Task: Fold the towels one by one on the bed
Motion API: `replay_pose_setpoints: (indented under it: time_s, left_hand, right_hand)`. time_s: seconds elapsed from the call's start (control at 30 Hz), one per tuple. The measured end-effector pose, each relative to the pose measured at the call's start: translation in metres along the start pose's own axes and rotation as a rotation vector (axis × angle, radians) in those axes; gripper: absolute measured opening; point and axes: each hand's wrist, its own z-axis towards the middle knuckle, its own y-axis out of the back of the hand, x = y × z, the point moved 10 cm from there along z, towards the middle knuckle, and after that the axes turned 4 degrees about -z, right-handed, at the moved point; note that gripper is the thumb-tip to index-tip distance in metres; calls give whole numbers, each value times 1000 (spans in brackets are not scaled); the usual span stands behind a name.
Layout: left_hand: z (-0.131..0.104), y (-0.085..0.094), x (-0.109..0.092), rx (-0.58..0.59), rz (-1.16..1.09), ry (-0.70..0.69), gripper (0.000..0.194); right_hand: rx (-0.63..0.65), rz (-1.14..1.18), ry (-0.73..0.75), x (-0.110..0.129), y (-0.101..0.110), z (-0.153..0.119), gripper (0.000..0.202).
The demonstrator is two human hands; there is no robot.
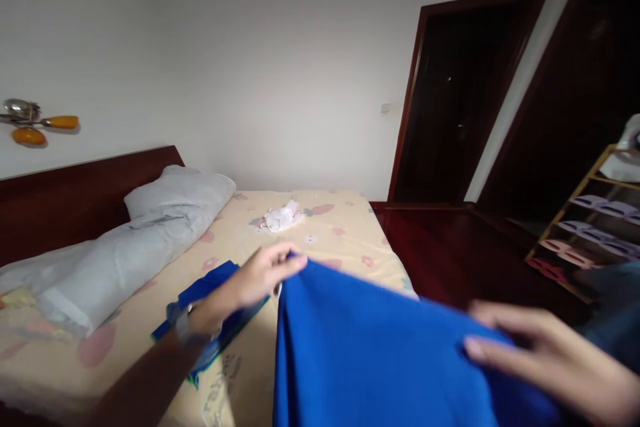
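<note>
A plain blue cloth (380,353) hangs stretched between my hands above the near side of the bed. Its top left corner is pinched between the thumb and fingers of my left hand (270,273), which has a band on the wrist. Farther along the top edge, my right hand (535,347) grips the cloth and is slightly blurred by motion. The cloth's lower part runs out of view at the bottom. Behind my left forearm, another blue cloth item (210,280) lies on the bed, partly hidden by the arm.
A patterned sheet covers the bed (345,233). Grey bedding (150,233) lies along the dark headboard (90,193). A crumpled white item (281,216) rests near the far edge. At the right, a rack (565,227) holds several slippers, with a dark door (465,107) beyond.
</note>
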Motion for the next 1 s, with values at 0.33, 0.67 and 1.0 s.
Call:
replay_pose_setpoints:
  time_s: [0.33,0.67,1.0]
  left_hand:
    - [216,170,-39,-621,105,-157,31]
    - [148,145,-92,-841,48,-768,37]
    - [-27,-39,161,-599,420,-539,31]
  right_hand:
    - [-537,-71,226,115,96,256,50]
    - [-678,407,548,128,114,239,48]
    - [-323,161,142,-148,-93,76,40]
